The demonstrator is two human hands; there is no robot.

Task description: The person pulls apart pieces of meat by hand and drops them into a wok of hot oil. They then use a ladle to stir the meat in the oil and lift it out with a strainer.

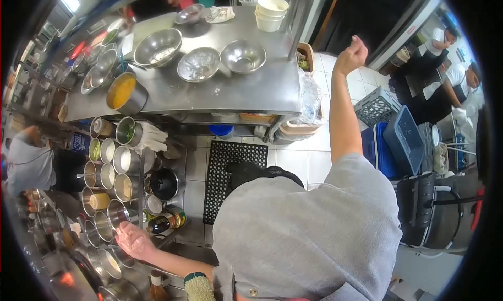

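Observation:
My left hand (135, 241), dusted with something white, is at the lower left beside the rim of a steel container (118, 213). Its fingers are bent together; whether they hold anything is hidden. Out to the upper right, my right hand (351, 56) is raised over the tiled floor with its fingers curled in, and nothing shows in it. Around my left hand stand several steel containers with sauces and pale foods, one holding a yellow block (99, 201). A green wristband and a rough tan pad (199, 289) are at my left forearm.
Ahead is a steel table (220, 96) with steel bowls (243, 56), a pot of orange liquid (124, 91) and white tubs (271, 12). A black mat (209, 196) lies on the floor. Blue bins (403, 138) and a crate (377, 106) stand right. Other people work left and right.

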